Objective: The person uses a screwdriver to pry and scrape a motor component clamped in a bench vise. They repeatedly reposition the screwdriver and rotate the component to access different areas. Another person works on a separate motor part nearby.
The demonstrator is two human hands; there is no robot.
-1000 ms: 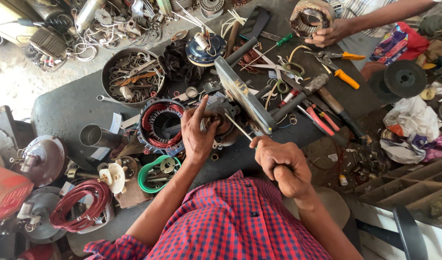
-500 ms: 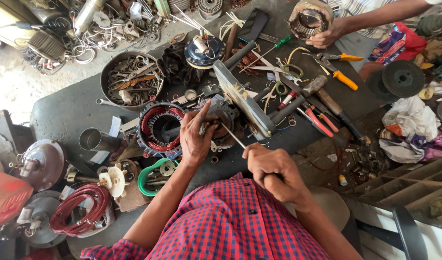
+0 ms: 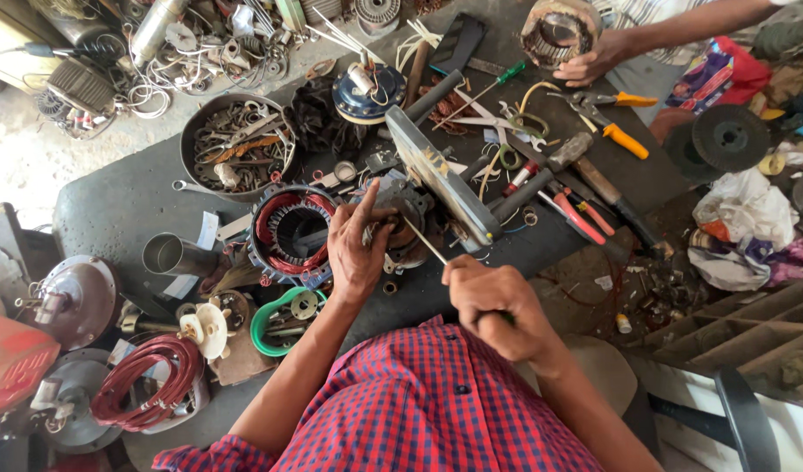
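Observation:
My left hand [image 3: 356, 252] grips a small dark motor part [image 3: 408, 229] on the black workbench [image 3: 122, 205]. My right hand [image 3: 496, 306] is closed around the handle of a screwdriver whose thin shaft [image 3: 424, 239] points up-left into that motor part. Just behind the part lies a grey fan blade [image 3: 441, 185]. To the left of my left hand sits a motor stator with red copper windings [image 3: 290, 232]. My red checked shirt fills the bottom of the view.
A round metal bowl of scrap tools [image 3: 235, 144] stands at the back left. Hammers, pliers [image 3: 609, 118] and screwdrivers lie scattered to the right. Another person's hand [image 3: 594, 61] rests on a motor housing [image 3: 554, 31] at the top right. A red wire coil [image 3: 148, 380] lies lower left.
My right hand has shifted slightly with the screwdriver, its shaft still at the motor part. My left hand keeps its grip there.

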